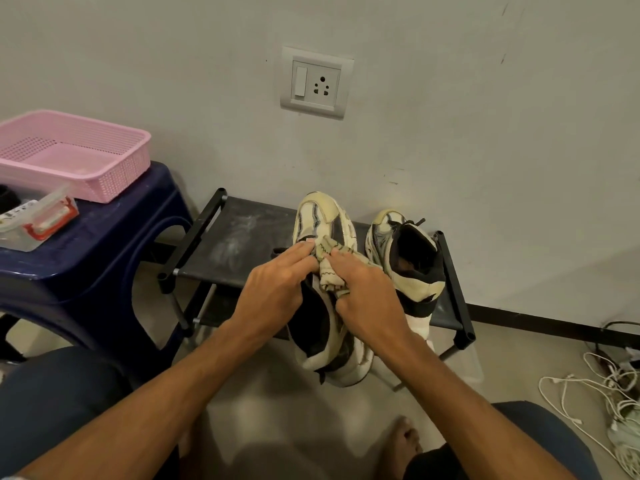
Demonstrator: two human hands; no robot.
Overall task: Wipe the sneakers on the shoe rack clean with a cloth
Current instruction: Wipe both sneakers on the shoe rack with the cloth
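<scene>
While my left hand (277, 285) holds the held sneaker (322, 216) from its left side, fingers laid over the upper and thumb out of sight, my right hand (367, 296) grips a bunched cloth (329, 268) and presses it against the middle of that shoe. Held sneaker: toe pointing at the wall, above the shoe rack (239, 237); heel projecting past the rack's front edge toward me. Second sneaker (405, 258): standing on the rack's top shelf at its right end, just beside the first. Left of the rack, a blue stool (90, 244) carries a pink basket (69, 150) and a clear box (38, 216) with a red latch. White cables (606, 393) lie on the floor at right.
</scene>
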